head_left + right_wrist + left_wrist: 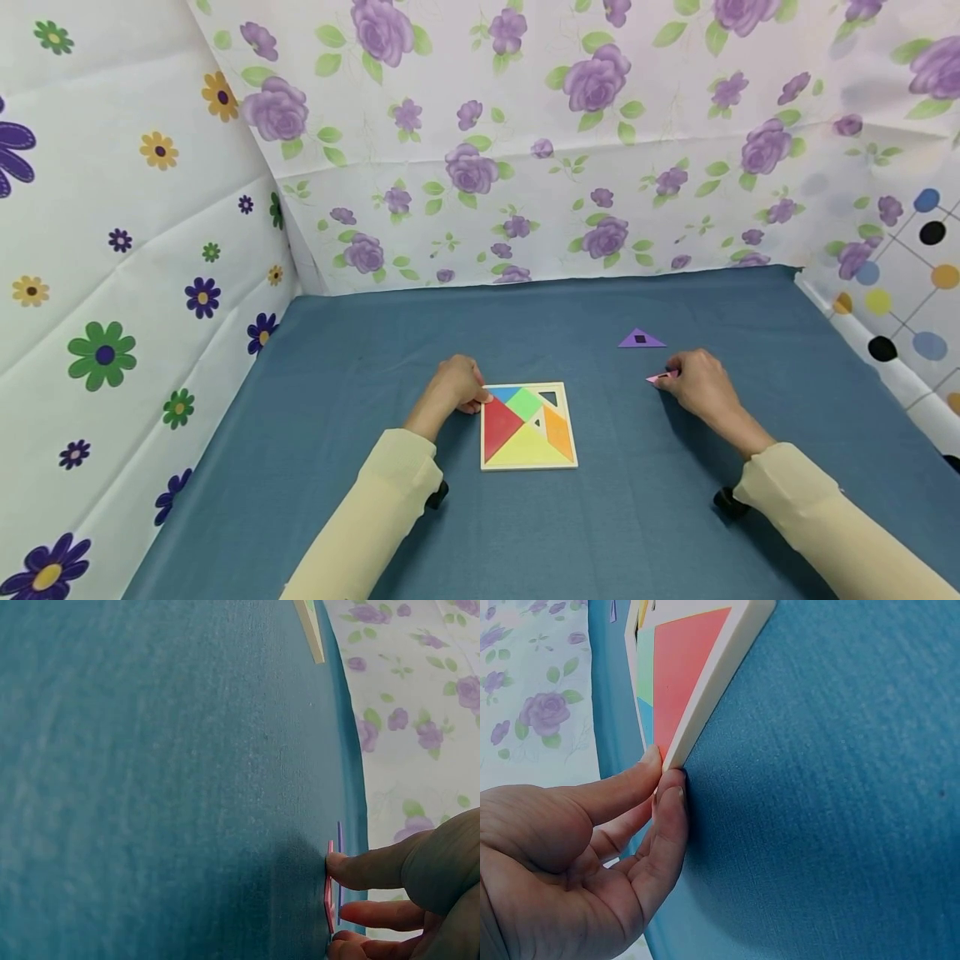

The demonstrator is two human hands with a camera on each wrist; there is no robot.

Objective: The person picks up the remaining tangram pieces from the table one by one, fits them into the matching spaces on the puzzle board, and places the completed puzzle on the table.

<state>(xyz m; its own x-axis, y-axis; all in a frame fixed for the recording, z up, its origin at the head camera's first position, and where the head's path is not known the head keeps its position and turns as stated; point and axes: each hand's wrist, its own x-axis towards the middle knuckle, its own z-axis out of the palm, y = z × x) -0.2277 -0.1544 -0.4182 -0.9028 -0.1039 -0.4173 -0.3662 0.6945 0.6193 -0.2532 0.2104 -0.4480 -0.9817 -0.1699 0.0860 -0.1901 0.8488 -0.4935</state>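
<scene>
At the upper left corner of a square wooden tangram tray (528, 467), my left hand (455, 385) pinches the rim, thumb on top and fingers below in the left wrist view. Inside lie a red triangle (497, 429), a yellow triangle (525, 451), a green square (524, 404), a blue piece (502, 392) and an orange parallelogram (557, 432). Two gaps show bare base or dark spots. To the right, my right hand (703, 385) holds a small pink triangle (329, 889) between thumb and fingers, partly covered. A purple triangle (628, 342) with a dark square mark lies just beyond.
A blue cloth (360, 350) covers the table. Flowered sheets (465, 217) hang behind it and along the left side (150, 275). A sheet with coloured dots (900, 308) borders the right edge.
</scene>
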